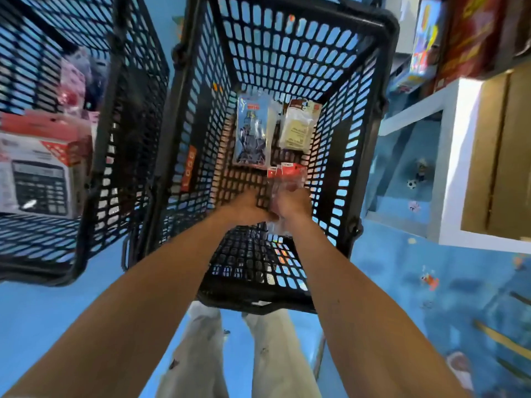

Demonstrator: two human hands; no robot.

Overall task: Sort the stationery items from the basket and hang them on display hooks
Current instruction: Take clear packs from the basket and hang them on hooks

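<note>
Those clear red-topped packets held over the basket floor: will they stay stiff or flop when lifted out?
Probably floppy: the red-topped packets are thin clear film, and the part below the right hand looks crumpled. Likely light, since one grip seems to hold two. The glossy film may slip, so pinching the red headers seems safer.

A white shelf unit (451,168) stands on a glossy blue floor (388,282) printed with small cartoon sea creatures. Brown cardboard boxes (500,156) fill one of its compartments, and the open bay beside them shows the same blue floor. At the shelf unit's far end stand a red box (474,33) and a colourful toy box (425,38). The light is bright and even.
</note>
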